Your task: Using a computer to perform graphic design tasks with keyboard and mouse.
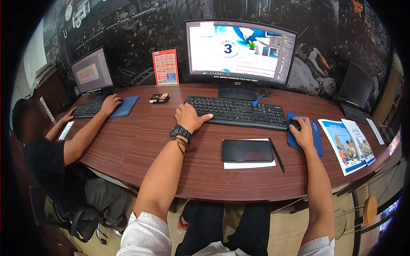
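My left hand (pixel 192 116) rests on the left end of a black keyboard (pixel 235 111), fingers spread over the keys and thumb stretched out, with a watch and bead bracelets on that wrist. My right hand (pixel 302 133) is curled over a black mouse (pixel 294 126) on a blue mouse pad (pixel 315 145). Behind the keyboard stands a curved monitor (pixel 239 49) showing a blue-and-white graphic layout. Between my forearms a dark phone (pixel 247 150) lies on white paper (pixel 239 165), with a black pen (pixel 277 155) beside it.
At the left, a co-worker (pixel 47 166) sits at another monitor (pixel 92 68) and keyboard. The curved wooden desk (pixel 124 158) also holds a red stand-up card (pixel 165 67), a small dark box (pixel 159 98), printed booklets (pixel 341 145) and, at far right, a dark screen (pixel 354 85).
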### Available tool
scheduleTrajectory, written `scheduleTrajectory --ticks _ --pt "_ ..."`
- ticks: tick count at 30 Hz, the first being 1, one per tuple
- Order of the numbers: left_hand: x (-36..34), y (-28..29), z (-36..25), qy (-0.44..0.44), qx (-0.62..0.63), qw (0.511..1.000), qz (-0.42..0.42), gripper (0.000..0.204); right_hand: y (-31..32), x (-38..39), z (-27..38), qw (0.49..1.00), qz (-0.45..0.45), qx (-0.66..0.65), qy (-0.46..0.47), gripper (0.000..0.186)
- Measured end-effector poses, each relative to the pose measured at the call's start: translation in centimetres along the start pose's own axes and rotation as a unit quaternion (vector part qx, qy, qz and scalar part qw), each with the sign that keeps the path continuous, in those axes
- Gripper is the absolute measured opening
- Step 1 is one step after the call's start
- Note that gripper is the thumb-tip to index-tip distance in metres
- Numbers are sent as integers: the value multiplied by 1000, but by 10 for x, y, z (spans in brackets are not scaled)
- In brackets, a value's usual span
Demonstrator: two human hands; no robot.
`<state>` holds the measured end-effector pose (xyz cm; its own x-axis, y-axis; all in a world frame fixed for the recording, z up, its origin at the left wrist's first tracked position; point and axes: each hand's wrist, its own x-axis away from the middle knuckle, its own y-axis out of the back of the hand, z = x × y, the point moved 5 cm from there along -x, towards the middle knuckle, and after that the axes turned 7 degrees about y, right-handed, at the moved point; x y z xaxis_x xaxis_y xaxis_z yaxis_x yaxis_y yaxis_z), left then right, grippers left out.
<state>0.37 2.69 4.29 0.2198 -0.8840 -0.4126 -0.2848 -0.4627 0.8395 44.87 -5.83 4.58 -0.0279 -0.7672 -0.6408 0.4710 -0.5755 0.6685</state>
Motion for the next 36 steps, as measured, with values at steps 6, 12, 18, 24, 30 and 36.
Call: scheduleTrajectory --ticks 6,12,18,24,30,36 --pt "-1 -2 0 21 6 998 50 105 3 1 1 1000 -9 12 -14 35" --pt "-1 -1 0 17 0 999 46 105 3 1 2 1000 -9 22 -21 33" --pt "-1 0 0 21 -7 998 57 106 3 2 3 999 -13 26 -28 33" --pt "0 1 -2 26 2 997 66 105 2 1 -2 999 -16 34 -30 33" --pt "0 0 -2 19 -2 998 55 106 2 1 -3 999 -17 29 -25 33" --pt "1 2 -2 19 1 998 55 105 2 1 -2 999 -23 25 -21 33"
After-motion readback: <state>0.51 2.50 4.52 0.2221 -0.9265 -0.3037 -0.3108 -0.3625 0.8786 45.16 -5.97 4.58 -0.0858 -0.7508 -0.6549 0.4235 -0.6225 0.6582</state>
